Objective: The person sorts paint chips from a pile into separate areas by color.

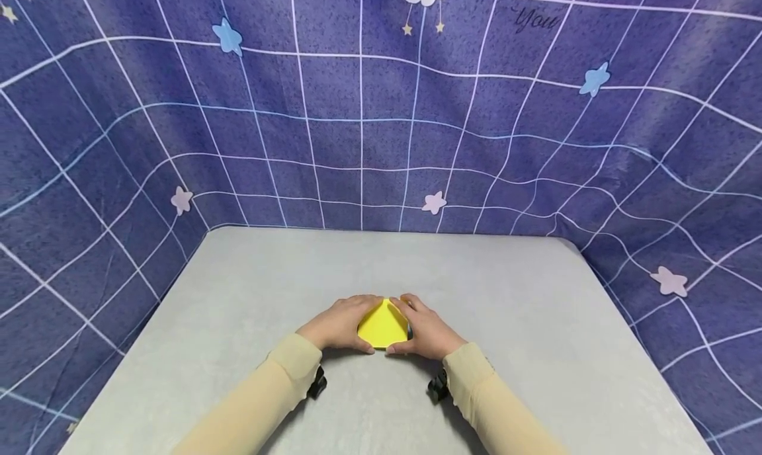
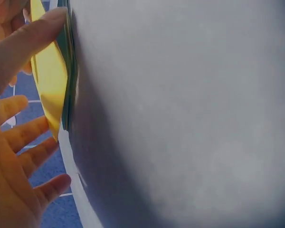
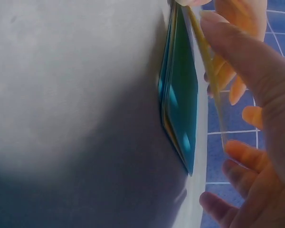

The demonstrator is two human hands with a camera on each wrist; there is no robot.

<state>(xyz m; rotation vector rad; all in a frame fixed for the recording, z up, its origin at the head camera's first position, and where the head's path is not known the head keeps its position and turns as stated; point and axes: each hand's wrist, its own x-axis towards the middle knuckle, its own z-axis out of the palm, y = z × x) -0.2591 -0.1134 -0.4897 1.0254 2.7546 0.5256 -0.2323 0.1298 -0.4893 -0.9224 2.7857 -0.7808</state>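
Observation:
A yellow sheet of paper [image 1: 383, 326] lies between both hands in the middle of the head view. My left hand [image 1: 342, 321] holds it from the left, thumb at the near edge and fingers round the far side. From the right, my right hand [image 1: 430, 329] grips it the same way. Below the yellow sheet is a thin stack of coloured sheets [image 3: 181, 104], teal uppermost, low over the tabletop. In the right wrist view a gap opens between the yellow sheet [image 3: 213, 80] and this stack. The hands cover the paper's side edges.
A pale grey table [image 1: 268, 263] spreads around the hands. Purple-blue cloth [image 1: 381, 137] with white grid lines and stars hangs behind it and along both sides. Dark wrist devices [image 1: 438, 385] sit under the beige sleeves [image 1: 506, 402].

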